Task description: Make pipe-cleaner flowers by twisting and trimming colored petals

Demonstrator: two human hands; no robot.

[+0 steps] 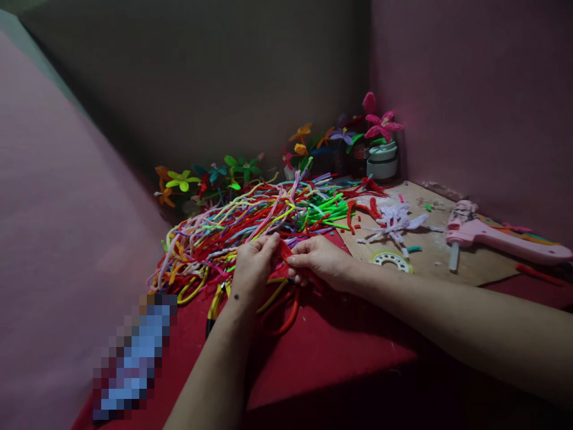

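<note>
Both hands meet over the near edge of a heap of coloured pipe cleaners. Between them is a piece of red pipe cleaner; its exact shape is partly covered by my fingers. My left hand pinches its upper end between thumb and finger. On its other side, my right hand grips it with thumb and fingertips. Just below my hands lie red-handled scissors and a yellow-and-black handled tool, partly hidden by my left wrist.
A pink glue gun rests on a wooden board at right, near a lilac pipe-cleaner bundle and a tape roll. Pipe-cleaner flowers and a grey-lidded jar stand along the back. A pixelated patch covers something at lower left.
</note>
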